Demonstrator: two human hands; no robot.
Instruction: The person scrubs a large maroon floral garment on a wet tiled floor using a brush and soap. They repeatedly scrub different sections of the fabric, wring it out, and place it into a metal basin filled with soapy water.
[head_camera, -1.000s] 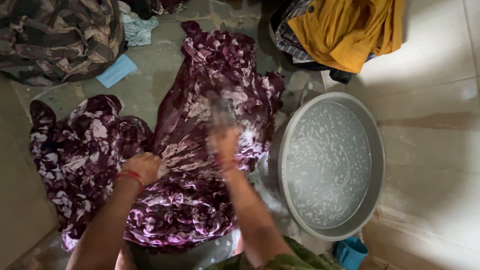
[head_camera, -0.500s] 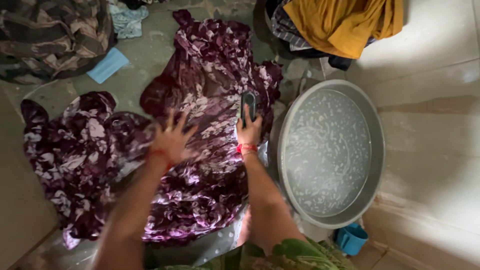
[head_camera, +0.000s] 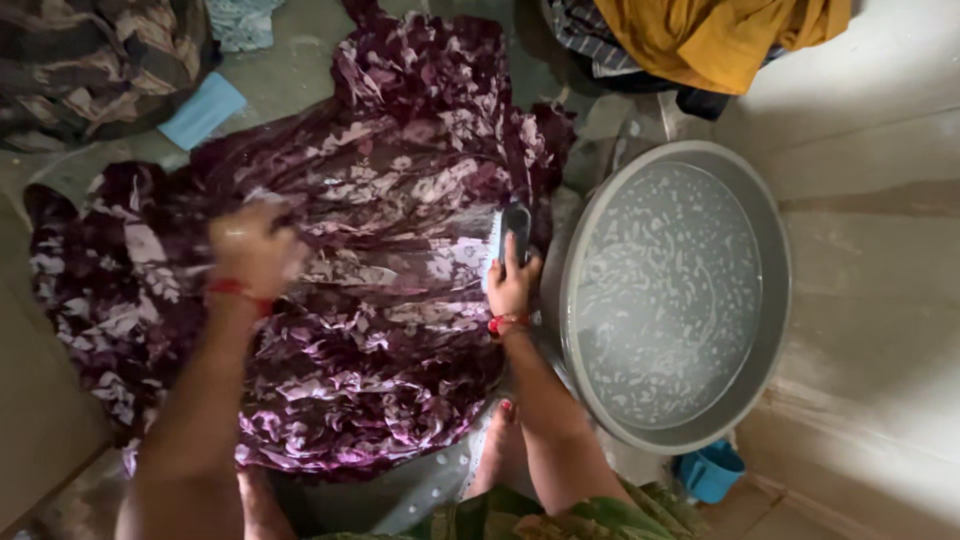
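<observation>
The left hand (head_camera: 250, 250) has closed on the purple printed cloth (head_camera: 350, 300) and pulled it flatter, while the right hand (head_camera: 512, 285) keeps gripping the dark scrub brush (head_camera: 515, 222), so scrubbing likely continues.

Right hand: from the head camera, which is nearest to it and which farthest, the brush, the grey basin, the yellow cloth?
From the right hand:
1. Brush, held in it.
2. Grey basin, just to its right.
3. Yellow cloth, far off at the top.

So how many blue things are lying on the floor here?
2: a flat light blue piece at upper left, and a blue cup below the grey basin. Others may be hidden under clothes.
</observation>
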